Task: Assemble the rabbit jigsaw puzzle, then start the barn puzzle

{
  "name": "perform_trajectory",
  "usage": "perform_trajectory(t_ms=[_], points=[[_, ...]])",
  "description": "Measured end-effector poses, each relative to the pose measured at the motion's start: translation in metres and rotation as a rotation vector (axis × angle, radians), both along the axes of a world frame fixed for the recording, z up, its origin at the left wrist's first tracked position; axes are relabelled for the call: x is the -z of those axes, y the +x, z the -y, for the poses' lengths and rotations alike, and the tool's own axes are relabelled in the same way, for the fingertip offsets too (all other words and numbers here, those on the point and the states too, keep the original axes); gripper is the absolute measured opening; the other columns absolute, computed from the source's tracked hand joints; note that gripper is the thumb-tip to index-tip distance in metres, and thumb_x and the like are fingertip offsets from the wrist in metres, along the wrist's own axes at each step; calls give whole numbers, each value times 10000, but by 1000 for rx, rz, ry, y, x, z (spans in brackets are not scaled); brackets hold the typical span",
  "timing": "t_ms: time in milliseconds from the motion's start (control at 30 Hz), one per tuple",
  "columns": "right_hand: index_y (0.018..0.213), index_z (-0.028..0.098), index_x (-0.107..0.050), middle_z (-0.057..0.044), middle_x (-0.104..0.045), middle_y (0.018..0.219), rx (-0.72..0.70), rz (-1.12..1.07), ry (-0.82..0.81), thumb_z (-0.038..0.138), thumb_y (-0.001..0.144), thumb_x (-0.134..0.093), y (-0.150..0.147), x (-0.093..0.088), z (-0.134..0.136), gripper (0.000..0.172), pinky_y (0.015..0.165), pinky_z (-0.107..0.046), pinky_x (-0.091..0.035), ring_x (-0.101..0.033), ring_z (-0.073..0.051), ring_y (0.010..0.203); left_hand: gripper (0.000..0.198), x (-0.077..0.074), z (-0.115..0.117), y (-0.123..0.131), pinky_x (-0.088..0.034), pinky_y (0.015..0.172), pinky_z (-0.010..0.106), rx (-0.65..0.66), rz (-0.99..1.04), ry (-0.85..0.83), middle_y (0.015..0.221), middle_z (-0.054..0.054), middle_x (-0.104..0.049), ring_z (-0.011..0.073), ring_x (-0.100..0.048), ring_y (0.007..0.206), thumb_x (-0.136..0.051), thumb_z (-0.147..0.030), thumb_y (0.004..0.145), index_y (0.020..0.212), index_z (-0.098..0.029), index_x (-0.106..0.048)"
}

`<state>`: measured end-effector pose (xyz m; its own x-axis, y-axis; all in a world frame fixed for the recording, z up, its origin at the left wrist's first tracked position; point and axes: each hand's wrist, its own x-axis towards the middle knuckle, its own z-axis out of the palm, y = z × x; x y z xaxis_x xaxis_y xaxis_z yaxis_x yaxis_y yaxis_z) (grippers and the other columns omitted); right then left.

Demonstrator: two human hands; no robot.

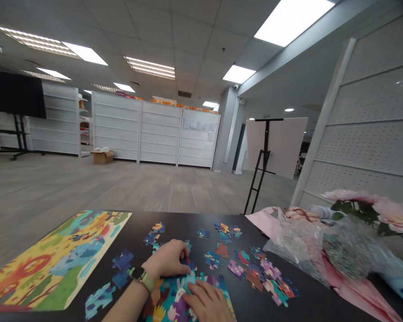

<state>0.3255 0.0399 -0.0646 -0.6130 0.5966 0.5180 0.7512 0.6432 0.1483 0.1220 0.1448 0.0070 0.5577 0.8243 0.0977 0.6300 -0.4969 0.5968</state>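
Piece: a small dark puzzle piece (187,267) lies under my left fingertips, near the front edge of the table (305,308), touching the far border of the joined patch.
Joined patch: the joined patch (169,298) with a white rabbit on it lies flat at the front edge, between my two hands.
Handling: I judge the piece to be light, thin, stiff cardboard that slides easily on the smooth top. It is best taken by its side edges and not by the small tabs, which can bend.
Left hand: my left hand (168,260), with a watch (139,273) on the wrist, has its fingers curled together over the piece. I cannot tell whether they pinch it or only press on it.
Right hand: my right hand (206,300) rests flat on the patch, fingers straight and close together, holding nothing.
Loose pieces: the loose pieces (255,270) are scattered from the middle toward the right.
Picture sheet: a colourful picture sheet (53,259) covers the front left corner.
Right edge: plastic bags (298,250) and pink flowers (389,212) are piled there.
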Motion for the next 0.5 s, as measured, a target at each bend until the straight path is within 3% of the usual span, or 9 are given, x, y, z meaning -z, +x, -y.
perform_trajectory(t_ms=[100,267,500], points=[[1243,392,-624,75,-741,1234,-11,-9,-11,361,940,-649,2,3,-1,305,763,-263,-529,-722,-197,1057,396,-3,-2,-2,-450,700,269,27,27,-37,895,6,-662,216,-601,835,-882,-354,561,860,-210,-665],[1267,390,-616,84,-732,1250,-30,8,8,376,935,-655,7,10,-7,334,761,-264,-537,-730,-197,1057,342,-6,-2,1,-440,638,204,151,151,-109,820,-54,-641,129,-565,728,-805,-220,649,918,-209,-594],[1249,396,-630,76,-758,1194,-78,-27,68,420,917,-662,11,15,-14,335,703,-265,-536,-747,-204,1004,201,-4,0,7,-408,579,187,251,154,-138,717,-62,-568,114,-528,660,-732,-166,656,838,-202,-654]])
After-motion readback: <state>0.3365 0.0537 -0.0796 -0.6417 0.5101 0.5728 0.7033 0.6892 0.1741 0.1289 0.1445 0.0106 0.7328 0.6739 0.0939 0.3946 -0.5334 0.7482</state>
